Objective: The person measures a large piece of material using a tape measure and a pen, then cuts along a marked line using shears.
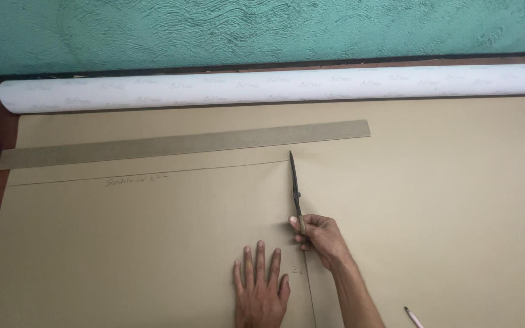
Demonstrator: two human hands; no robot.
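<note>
With our right hand (318, 234) closed around the scissors (295, 182) partway up the drawn line and our left hand (261, 291) spread flat on the brown paper sheet (432, 200), we judge any paper slip could pull the cut off line.

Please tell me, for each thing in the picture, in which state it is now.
Scissors: blades closed, lying along the drawn line, held by the right hand.
Left hand: flat, fingers spread, pressing the brown paper.
Brown paper: spread flat, partly cut.
White roll: rolled up, lying by the wall.
Cardboard strip: flat on the paper.
Pen: lying, untouched.
</note>
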